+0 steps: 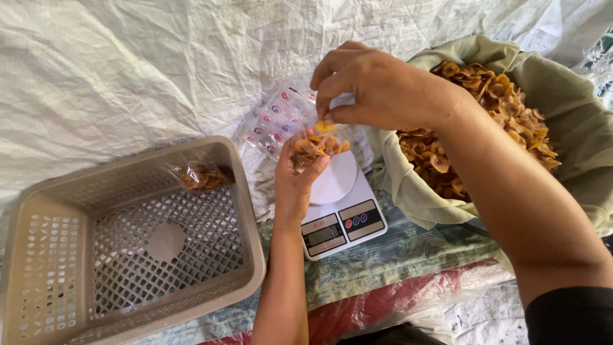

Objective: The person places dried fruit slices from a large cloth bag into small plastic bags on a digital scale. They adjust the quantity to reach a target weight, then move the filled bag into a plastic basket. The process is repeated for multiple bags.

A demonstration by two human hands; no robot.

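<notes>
Left hand (297,179) is curled around a small clear bag of chips (314,147), fingers wrapped on the bag's lower body, mouth facing up. It holds the bag just above the scale (341,207), over the white round platter, not resting on it as far as I can tell.

Right hand (377,86) is above the bag mouth, thumb and forefingers pinched on one yellow chip (324,127), the other fingers loosely bent. The chip sits right at the bag opening.

Handling, my read: the bag is thin film, soft, near weightless and slippery, with no stiffness of its own. Best grip is around the filled lower part, as now, leaving the rim free. Chips look dry, thin and brittle, so a light pinch on the edges; squeezing the bag would likely crack the contents.

Relative to the scale:
- Behind it, touching or just beside: a stack of empty printed bags (281,118), clear with small red and blue marks.
- To its right, just beside: a big cloth-lined sack (575,128), open and full of loose chips (485,108).
- To its left, near: a beige plastic basket (246,191) with a perforated floor, one filled bag (201,176) lying in its far corner.
- Under it: a patterned cloth (396,255); a white sheet (128,70) covers the ground beyond.
- Scale display faces the person, readout too small to tell.
</notes>
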